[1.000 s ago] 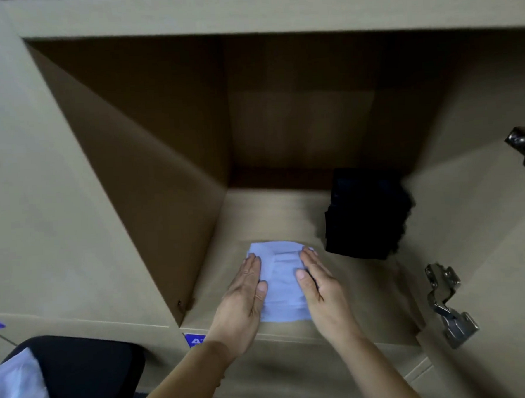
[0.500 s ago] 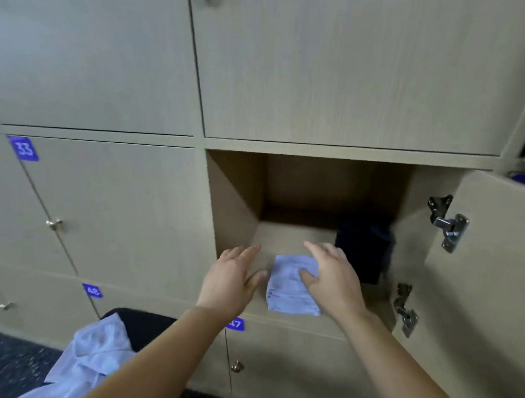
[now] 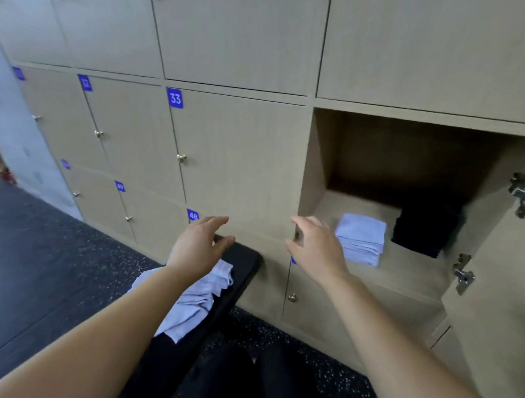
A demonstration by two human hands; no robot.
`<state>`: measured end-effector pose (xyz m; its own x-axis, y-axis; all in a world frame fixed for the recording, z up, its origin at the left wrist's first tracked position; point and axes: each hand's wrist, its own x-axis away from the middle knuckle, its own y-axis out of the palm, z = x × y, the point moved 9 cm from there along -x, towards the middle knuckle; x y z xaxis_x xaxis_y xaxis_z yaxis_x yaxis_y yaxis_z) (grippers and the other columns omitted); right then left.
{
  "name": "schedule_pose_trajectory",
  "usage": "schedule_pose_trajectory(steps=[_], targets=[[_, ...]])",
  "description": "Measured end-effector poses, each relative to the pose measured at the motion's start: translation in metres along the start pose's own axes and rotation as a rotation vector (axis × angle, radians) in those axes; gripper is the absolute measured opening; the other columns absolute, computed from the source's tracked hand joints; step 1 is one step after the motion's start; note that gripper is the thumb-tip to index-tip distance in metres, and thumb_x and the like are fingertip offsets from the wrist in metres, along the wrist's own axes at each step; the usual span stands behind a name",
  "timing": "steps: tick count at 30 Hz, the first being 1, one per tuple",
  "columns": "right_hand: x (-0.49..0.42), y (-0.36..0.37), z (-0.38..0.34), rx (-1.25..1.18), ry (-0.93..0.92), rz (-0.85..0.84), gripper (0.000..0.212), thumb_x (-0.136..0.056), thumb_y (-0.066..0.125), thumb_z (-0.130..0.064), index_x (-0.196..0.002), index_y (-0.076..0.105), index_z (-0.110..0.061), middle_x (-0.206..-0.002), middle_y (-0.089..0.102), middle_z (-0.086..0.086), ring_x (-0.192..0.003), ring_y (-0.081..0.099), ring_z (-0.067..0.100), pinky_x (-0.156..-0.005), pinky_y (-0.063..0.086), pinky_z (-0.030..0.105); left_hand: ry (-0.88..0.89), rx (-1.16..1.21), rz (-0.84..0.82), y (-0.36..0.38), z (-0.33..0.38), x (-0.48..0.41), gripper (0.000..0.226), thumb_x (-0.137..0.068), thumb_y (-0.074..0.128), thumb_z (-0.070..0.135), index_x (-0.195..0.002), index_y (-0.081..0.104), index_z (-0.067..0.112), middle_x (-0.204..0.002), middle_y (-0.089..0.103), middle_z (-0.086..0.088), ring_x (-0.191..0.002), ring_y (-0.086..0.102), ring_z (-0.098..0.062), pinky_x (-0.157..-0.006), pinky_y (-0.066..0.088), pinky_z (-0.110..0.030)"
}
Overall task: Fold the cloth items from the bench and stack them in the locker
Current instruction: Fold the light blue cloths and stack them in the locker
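Both grips are empty and in mid-air in front of the locker bank.

Left grip (image 3: 197, 248): fingers spread and relaxed, holding nothing, above the far end of the worktop (image 3: 246, 260).
Right grip (image 3: 315, 250): fingers loosely spread, holding nothing, just outside the left edge of the open locker (image 3: 314, 171). No contact that I can see.

Worktop: black. A loose cloth (image 3: 193, 299) lies on it, pale, crumpled and unfolded, partly hidden under the left forearm. Can't tell if it's one item or several.

Locker: the door (image 3: 503, 292) is swung open to the right. A folded cloth (image 3: 360, 239), pale, sits at the front left of the locker floor. A dark item (image 3: 424, 230), also folded, is just beside it on the right and a bit further back. Can't tell if they touch. They sit side by side, not one on the other.

Status, my read: two items are in and at least one is left on the worktop. Next is to take the loose cloth, fold it and put it in. There is no single stack yet, since pale and dark are separate piles.
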<state>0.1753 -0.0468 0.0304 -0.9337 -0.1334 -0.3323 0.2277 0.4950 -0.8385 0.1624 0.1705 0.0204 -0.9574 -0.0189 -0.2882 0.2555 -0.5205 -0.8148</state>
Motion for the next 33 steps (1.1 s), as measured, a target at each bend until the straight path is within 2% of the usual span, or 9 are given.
schedule_pose_trajectory(steps=[3, 8, 15, 23, 26, 30, 33], targets=[[0.007, 0.032, -0.035, -0.009, -0.074, -0.054, 0.050, -0.093, 0.055, -0.030, -0.141, 0.046, -0.018, -0.139, 0.049, 0.001, -0.130, 0.041, 0.020, -0.105, 0.034, 0.031, -0.075, -0.011, 0.018, -0.019, -0.044, 0.021, 0.047, -0.095, 0.062, 0.030, -0.138, 0.054, 0.014, -0.141, 0.055, -0.003, -0.128, 0.049, -0.023, -0.099, 0.037, -0.031], [0.014, 0.084, -0.075, -0.044, -0.142, -0.141, 0.044, -0.092, 0.055, -0.028, -0.134, 0.053, -0.018, -0.132, 0.056, 0.001, -0.125, 0.045, 0.020, -0.098, 0.037, 0.030, -0.221, -0.021, 0.055, -0.039, -0.111, 0.050, 0.048, -0.094, 0.063, 0.031, -0.137, 0.054, 0.012, -0.140, 0.055, -0.002, -0.124, 0.053, -0.023, -0.101, 0.040, -0.032], [0.013, 0.150, -0.094, -0.016, -0.168, -0.246, 0.029, -0.092, 0.052, -0.024, -0.117, 0.062, -0.014, -0.116, 0.062, 0.003, -0.110, 0.051, 0.024, -0.088, 0.042, 0.034, -0.342, -0.014, 0.016, -0.022, -0.185, 0.074, 0.047, -0.095, 0.061, 0.031, -0.138, 0.054, 0.013, -0.141, 0.055, -0.002, -0.130, 0.049, -0.021, -0.102, 0.039, -0.031], [-0.019, 0.213, -0.068, 0.020, -0.114, -0.354, 0.028, -0.093, 0.051, -0.027, -0.115, 0.062, -0.015, -0.112, 0.062, 0.003, -0.107, 0.051, 0.023, -0.085, 0.041, 0.033, -0.305, 0.024, -0.098, 0.044, -0.204, 0.026, 0.046, -0.096, 0.059, 0.033, -0.139, 0.053, 0.016, -0.142, 0.053, 0.002, -0.133, 0.045, -0.017, -0.104, 0.038, -0.029], [-0.034, 0.233, -0.045, 0.021, -0.047, -0.371, 0.031, -0.093, 0.051, -0.030, -0.119, 0.061, -0.017, -0.113, 0.062, 0.001, -0.107, 0.052, 0.021, -0.084, 0.040, 0.031, -0.285, 0.028, -0.145, 0.073, -0.208, 0.005, 0.043, -0.096, 0.060, 0.030, -0.136, 0.055, 0.014, -0.139, 0.056, 0.001, -0.131, 0.047, -0.018, -0.101, 0.038, -0.029], [-0.056, 0.264, -0.009, 0.008, 0.071, -0.385, 0.031, -0.091, 0.054, -0.035, -0.111, 0.064, -0.015, -0.105, 0.061, 0.000, -0.103, 0.054, 0.020, -0.081, 0.044, 0.031, -0.274, 0.011, -0.216, 0.117, -0.225, -0.026, 0.043, -0.096, 0.058, 0.030, -0.138, 0.054, 0.018, -0.142, 0.053, 0.003, -0.133, 0.045, -0.017, -0.103, 0.040, -0.032], [-0.071, 0.291, 0.010, 0.008, 0.110, -0.405, 0.038, -0.091, 0.056, -0.042, -0.115, 0.062, -0.014, -0.108, 0.059, 0.001, -0.107, 0.052, 0.020, -0.084, 0.044, 0.032, -0.247, -0.007, -0.250, 0.146, -0.233, -0.050, 0.046, -0.096, 0.059, 0.029, -0.140, 0.051, 0.019, -0.144, 0.051, 0.002, -0.136, 0.041, -0.017, -0.106, 0.035, -0.029]])
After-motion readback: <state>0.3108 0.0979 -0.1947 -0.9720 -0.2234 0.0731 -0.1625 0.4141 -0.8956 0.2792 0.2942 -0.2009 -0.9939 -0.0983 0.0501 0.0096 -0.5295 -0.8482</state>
